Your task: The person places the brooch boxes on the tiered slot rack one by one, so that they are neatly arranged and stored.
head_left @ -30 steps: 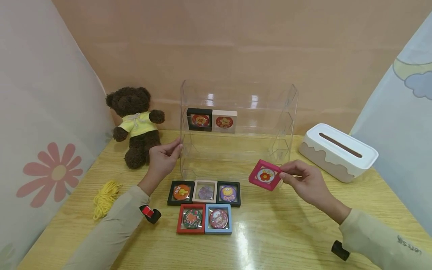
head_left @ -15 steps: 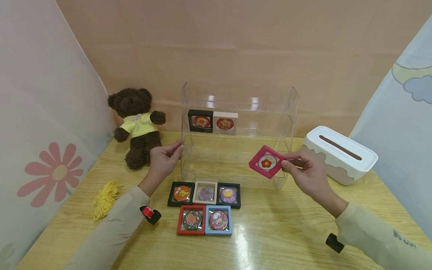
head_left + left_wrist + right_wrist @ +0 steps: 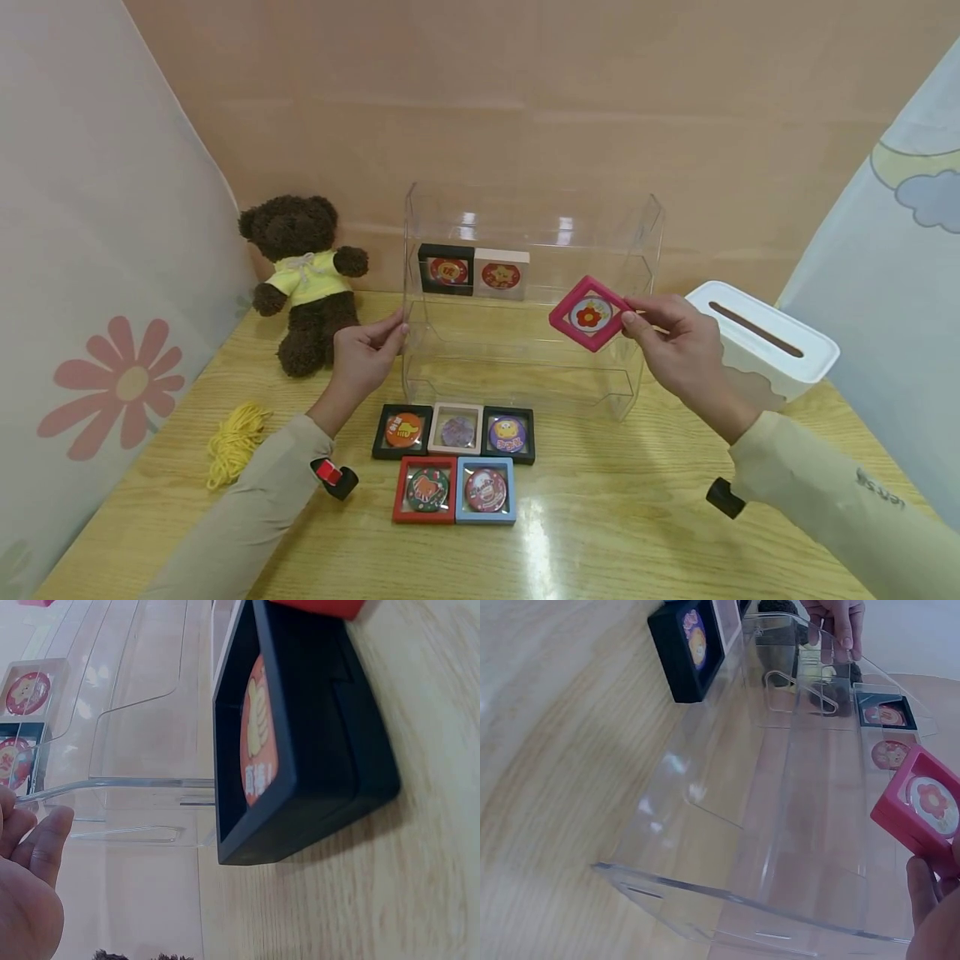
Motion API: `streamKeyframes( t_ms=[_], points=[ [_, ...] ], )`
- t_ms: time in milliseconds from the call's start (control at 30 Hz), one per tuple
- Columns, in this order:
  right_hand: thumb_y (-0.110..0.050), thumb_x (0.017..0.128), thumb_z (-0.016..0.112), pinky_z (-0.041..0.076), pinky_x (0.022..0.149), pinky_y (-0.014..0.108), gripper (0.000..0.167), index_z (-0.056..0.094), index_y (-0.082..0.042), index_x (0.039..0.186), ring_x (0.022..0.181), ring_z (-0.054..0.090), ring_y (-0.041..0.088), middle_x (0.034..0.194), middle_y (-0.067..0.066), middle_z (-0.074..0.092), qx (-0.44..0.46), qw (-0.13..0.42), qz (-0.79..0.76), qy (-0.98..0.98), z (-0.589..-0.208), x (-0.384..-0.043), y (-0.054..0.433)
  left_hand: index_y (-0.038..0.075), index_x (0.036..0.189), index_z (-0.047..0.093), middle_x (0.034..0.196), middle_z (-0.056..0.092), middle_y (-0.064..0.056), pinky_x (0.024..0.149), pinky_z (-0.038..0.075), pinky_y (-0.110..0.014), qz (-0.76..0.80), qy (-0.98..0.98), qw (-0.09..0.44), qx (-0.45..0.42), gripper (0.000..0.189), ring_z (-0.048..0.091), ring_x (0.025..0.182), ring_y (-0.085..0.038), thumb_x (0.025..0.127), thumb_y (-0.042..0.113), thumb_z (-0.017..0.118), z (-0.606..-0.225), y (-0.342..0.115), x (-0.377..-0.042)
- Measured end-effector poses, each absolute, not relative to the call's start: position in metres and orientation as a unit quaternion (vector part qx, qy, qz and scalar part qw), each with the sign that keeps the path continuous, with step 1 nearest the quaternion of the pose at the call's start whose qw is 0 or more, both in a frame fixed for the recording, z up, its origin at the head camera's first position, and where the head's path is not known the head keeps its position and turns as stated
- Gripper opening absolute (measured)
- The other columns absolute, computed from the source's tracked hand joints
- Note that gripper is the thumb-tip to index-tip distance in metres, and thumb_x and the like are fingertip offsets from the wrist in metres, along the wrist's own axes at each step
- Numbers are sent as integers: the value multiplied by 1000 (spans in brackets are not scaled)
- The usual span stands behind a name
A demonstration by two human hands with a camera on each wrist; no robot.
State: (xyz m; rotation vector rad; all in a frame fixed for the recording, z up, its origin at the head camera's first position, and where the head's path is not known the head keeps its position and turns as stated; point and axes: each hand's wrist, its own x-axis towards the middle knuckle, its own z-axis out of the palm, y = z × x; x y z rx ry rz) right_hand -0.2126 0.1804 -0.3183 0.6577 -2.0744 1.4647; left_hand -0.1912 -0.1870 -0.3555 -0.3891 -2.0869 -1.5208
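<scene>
In my right hand (image 3: 682, 350) I pinch a pink square frame (image 3: 589, 314) by one corner, tilted like a diamond, with a red flower badge inside. It is held in front of the right part of a clear acrylic rack (image 3: 525, 387). My left hand (image 3: 363, 358) pinches the rack's left side edge between thumb and fingers, also seen in the left wrist view. On the rack's middle tier, side by side, stand a black frame (image 3: 446, 270) and a cream frame (image 3: 502, 274), each with a red badge.
Before the rack lie several framed badges, among them a red frame (image 3: 424, 490) and a blue frame (image 3: 486, 490). A brown teddy bear (image 3: 303, 283) and yellow string (image 3: 238, 444) are at left. A white tissue box (image 3: 765, 337) stands at right.
My right hand has raised the pink frame upward, from low by the rack's front to the height of its middle tiers. My left hand keeps its grip on the rack's edge.
</scene>
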Motion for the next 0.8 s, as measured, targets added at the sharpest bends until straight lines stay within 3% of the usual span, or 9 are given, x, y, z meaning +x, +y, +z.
streamKeyframes(
  t_ms=[400, 800],
  points=[
    [3, 87, 66, 52, 68, 14, 19, 69, 10, 104, 76, 64, -2, 93, 20, 65, 216, 298, 491, -790, -297, -228, 168, -13, 110, 63, 97, 65, -25, 61, 54, -17, -564, -770, 259, -147, 22, 66, 80, -39, 89, -6, 63, -358, -188, -193],
    [0, 86, 68, 51, 69, 11, 18, 71, 8, 102, 78, 61, -5, 94, 16, 67, 208, 370, 453, -784, -287, -241, 157, -14, 109, 63, 100, 64, -25, 61, 54, -16, -565, -767, 265, -150, 22, 65, 80, -42, 89, -7, 62, -358, -189, -192]
  ],
)
